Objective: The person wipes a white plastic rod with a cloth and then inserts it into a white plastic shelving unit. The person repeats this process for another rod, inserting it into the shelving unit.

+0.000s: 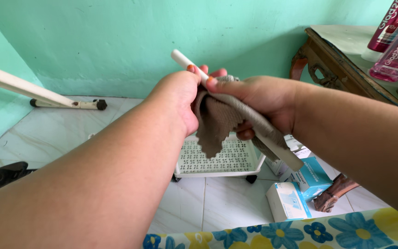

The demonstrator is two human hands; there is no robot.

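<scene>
Between both hands, left hand (176,99) and right hand (259,101) grip a white rod (187,64) wrapped in grey cloth (217,122).

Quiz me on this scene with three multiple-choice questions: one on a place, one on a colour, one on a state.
1. Where is the white tray?
A on the floor
B on the wooden table
C on the wall

2. What colour is the cloth?
A blue
B grey-brown
C red

3. How is the white rod held?
A lying on the floor
B in one hand only
C by both hands, with the cloth wrapped round it

Answers:
1 A, it stands on the tiles on small wheels.
2 B, it hangs grey-brown between the hands.
3 C, the left hand and right hand both grip it.
</scene>
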